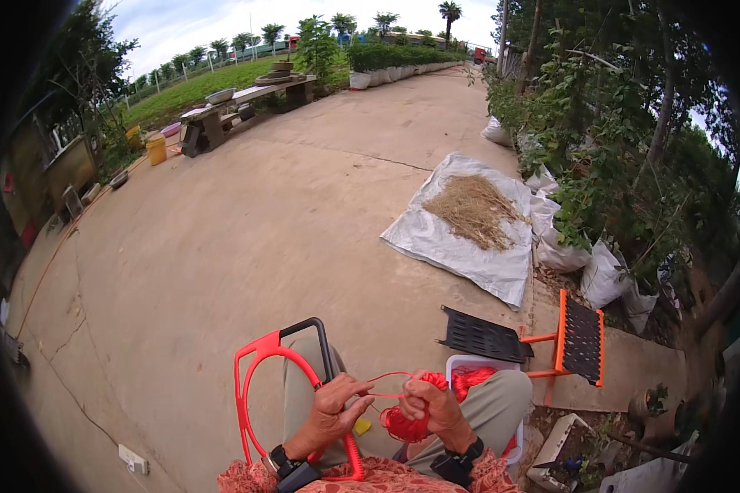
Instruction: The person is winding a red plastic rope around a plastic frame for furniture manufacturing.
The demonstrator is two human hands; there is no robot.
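String (386, 396) pinched by left hand (337, 404), right hand (437, 408) grasping the red bundle (404, 426); I'd hold that string lightly taut, snag-free tbh.

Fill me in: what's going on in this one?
A seated person is handling thin red cord. The right hand grips a bunched bundle of it, while the left hand pinches a length that runs across the gap between the two hands. A red-and-black frame stands by the left leg, and a white bin with more red material inside is partly hidden by the right leg. Farther off, dried stalks lie on a white sheet.
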